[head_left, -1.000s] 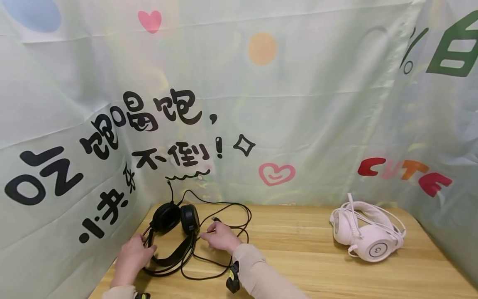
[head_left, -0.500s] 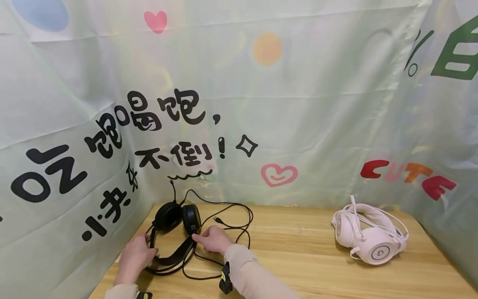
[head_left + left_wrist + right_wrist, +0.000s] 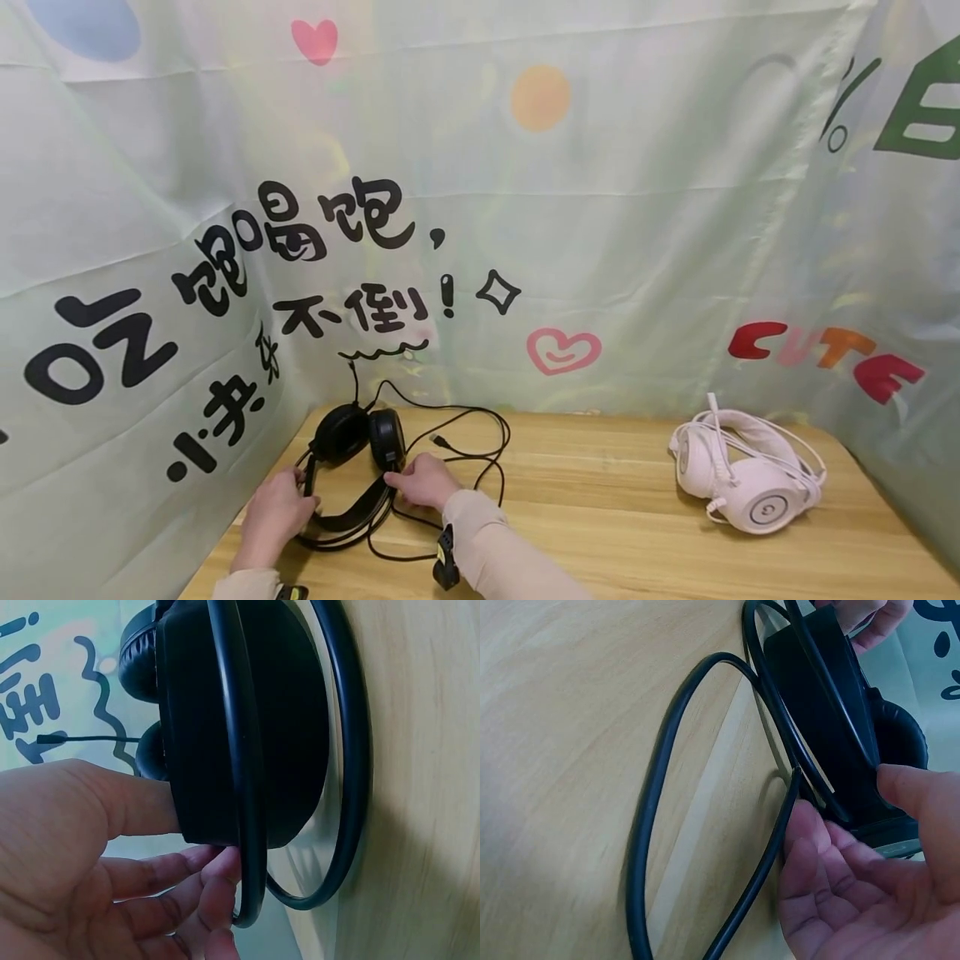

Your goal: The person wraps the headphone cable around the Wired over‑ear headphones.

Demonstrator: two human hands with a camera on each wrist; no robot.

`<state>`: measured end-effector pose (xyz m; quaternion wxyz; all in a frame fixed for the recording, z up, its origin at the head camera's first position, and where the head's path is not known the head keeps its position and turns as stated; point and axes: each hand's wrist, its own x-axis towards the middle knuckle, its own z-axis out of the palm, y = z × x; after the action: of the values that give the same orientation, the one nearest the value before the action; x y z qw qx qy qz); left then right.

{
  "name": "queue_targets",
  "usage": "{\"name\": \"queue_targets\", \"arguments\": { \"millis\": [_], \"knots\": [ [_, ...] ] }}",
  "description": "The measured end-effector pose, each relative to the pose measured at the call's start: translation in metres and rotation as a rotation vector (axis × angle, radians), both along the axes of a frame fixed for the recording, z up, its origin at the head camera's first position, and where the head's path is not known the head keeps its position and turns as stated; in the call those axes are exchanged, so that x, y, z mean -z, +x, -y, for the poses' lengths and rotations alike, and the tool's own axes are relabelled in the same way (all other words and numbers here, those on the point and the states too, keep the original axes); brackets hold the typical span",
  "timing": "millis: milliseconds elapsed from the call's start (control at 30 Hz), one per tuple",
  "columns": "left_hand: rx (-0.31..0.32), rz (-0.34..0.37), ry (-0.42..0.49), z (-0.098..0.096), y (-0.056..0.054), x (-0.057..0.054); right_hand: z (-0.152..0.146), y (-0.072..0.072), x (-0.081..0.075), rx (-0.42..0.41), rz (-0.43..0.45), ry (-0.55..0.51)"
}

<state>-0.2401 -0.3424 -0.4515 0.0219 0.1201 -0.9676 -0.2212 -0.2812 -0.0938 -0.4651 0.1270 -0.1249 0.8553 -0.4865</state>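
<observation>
A black over-ear headset (image 3: 386, 442) lies at the left of the table, its ear cups toward the back and its headband toward the front. My left hand (image 3: 273, 510) holds the left side of the headband; in the left wrist view the thumb lies behind the wide strap (image 3: 285, 735) and the fingers touch the thin outer tube (image 3: 244, 765). On the opposite side my right hand (image 3: 427, 482) pinches the headband just below the right ear cup, thumb against the strap. A black cable (image 3: 641, 847) loops beside the right fingers. The microphone boom (image 3: 355, 383) sticks up at the back.
A pale pink headset (image 3: 765, 475) with its cord wound about it rests at the table's right side. The black cable's USB plug (image 3: 438, 442) lies on the wooden table (image 3: 585, 500). Printed cloth (image 3: 637, 250) hangs behind and along both sides.
My right hand has moved left from the cable beside the headset onto the right side of the headband. The left hand keeps its place there. The view has shifted slightly.
</observation>
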Motion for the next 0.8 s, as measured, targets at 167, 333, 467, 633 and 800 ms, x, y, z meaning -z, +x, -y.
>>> {"name": "queue_targets", "arguments": {
  "millis": [167, 333, 467, 633, 800],
  "knots": [
    [0.007, -0.021, -0.005, -0.001, -0.001, 0.0, -0.001, 0.0, 0.001, -0.013, 0.032, -0.041],
    [0.012, -0.032, -0.002, -0.002, -0.001, 0.002, -0.003, -0.001, 0.005, -0.033, 0.044, -0.091],
    [0.01, -0.049, 0.019, -0.004, -0.001, 0.003, -0.006, 0.0, 0.005, -0.044, 0.072, -0.111],
    [0.024, -0.102, 0.005, -0.008, -0.001, 0.004, -0.011, 0.002, 0.003, -0.051, 0.115, -0.141],
    [0.045, -0.135, 0.0, -0.012, -0.001, 0.007, -0.016, 0.007, 0.002, -0.058, 0.177, -0.189]
  ]
}}
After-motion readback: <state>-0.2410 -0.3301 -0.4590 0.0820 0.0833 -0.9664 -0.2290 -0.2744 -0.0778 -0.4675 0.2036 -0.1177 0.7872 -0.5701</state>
